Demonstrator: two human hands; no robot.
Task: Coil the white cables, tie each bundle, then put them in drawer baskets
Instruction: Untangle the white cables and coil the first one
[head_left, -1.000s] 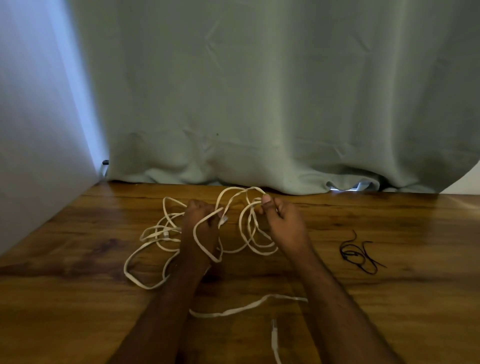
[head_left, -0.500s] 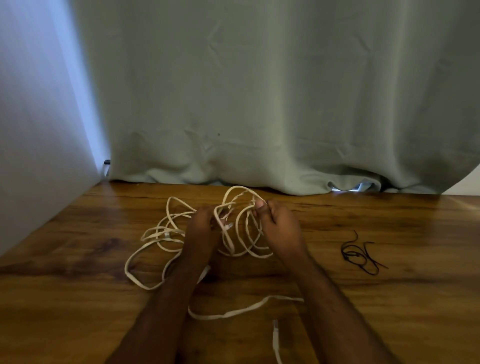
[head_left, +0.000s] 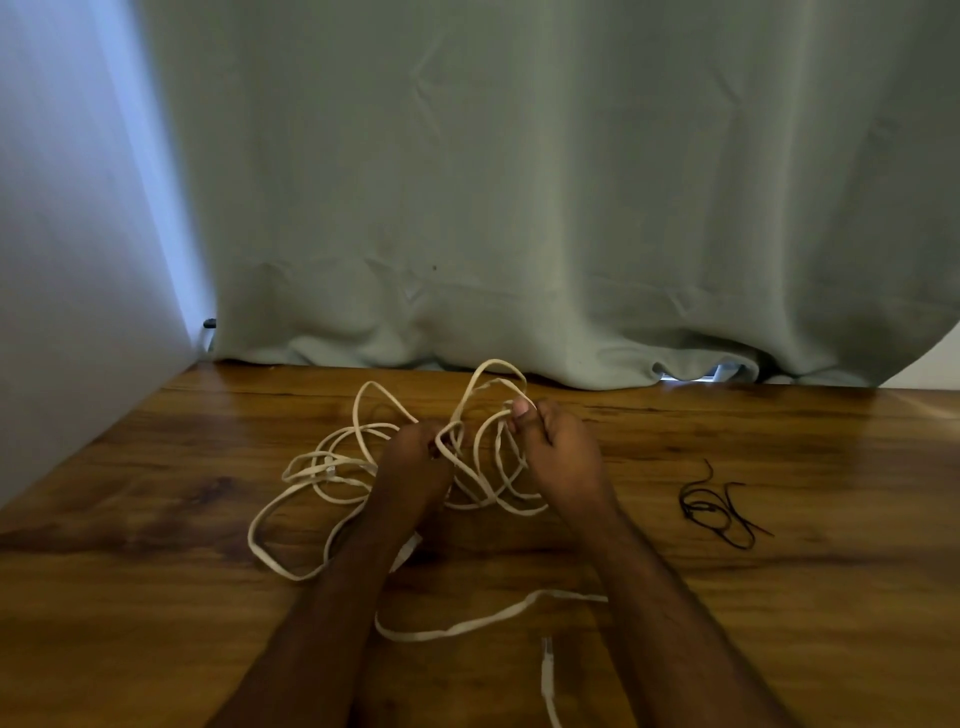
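A tangled flat white cable (head_left: 332, 467) lies in loose loops on the wooden table (head_left: 156, 597). My left hand (head_left: 415, 462) grips a strand in the middle of the tangle. My right hand (head_left: 558, 449) pinches raised loops between thumb and fingers just to the right, lifting them off the table. One stretch of the cable (head_left: 467, 626) trails between my forearms. A connector end (head_left: 547, 660) lies near the front edge.
A small black tie cord (head_left: 719, 512) lies on the table to the right of my hands. A grey-green curtain (head_left: 519, 208) hangs along the back edge. A pale wall (head_left: 62, 260) closes off the left side.
My hands have drawn closer together in the tangle. The raised loops have been pulled tighter and shifted slightly, while the loops on the left and the trailing strand stay put.
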